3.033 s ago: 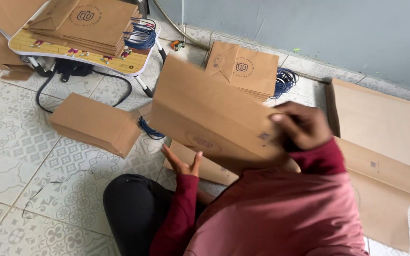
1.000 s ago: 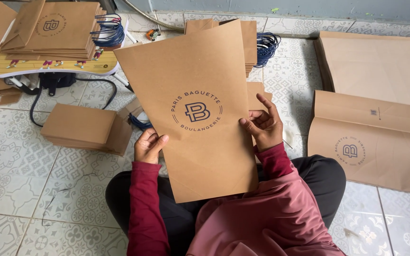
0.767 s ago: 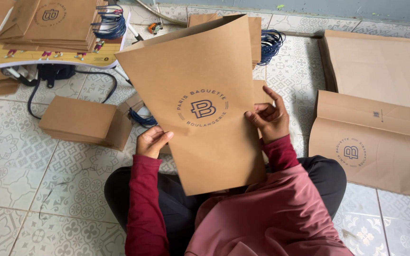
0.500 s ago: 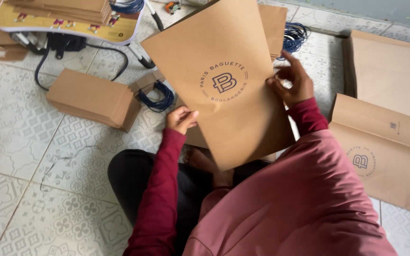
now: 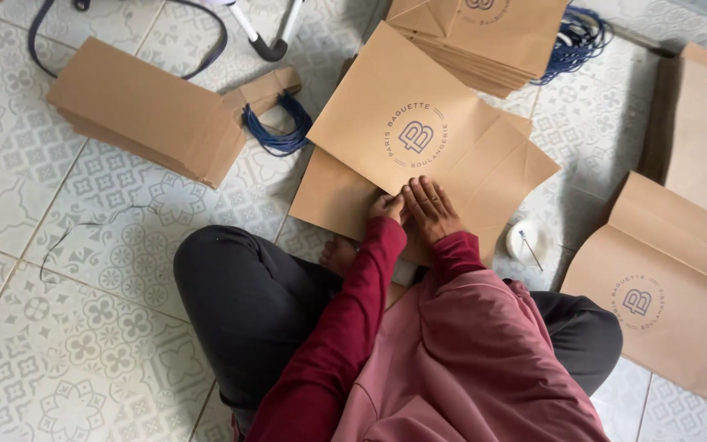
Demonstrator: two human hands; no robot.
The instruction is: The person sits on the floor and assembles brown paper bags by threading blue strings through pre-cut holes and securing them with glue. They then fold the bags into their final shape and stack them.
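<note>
Where both hands (image 5: 415, 209) press: brown bag (image 5: 407, 123), patterned tile floor (image 5: 92, 327).

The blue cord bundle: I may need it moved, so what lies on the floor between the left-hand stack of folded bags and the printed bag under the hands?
Only the blue cord bundle, against the stack, in the head view.

1 head view, looking steeply down, close over lap and tiled floor (image 5: 83, 327).

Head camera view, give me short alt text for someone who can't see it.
A seated person presses both hands, left hand and right hand, onto a flat brown paper bag on a patterned tile floor. Stacks of similar bags and blue cord handles lie around.
</note>
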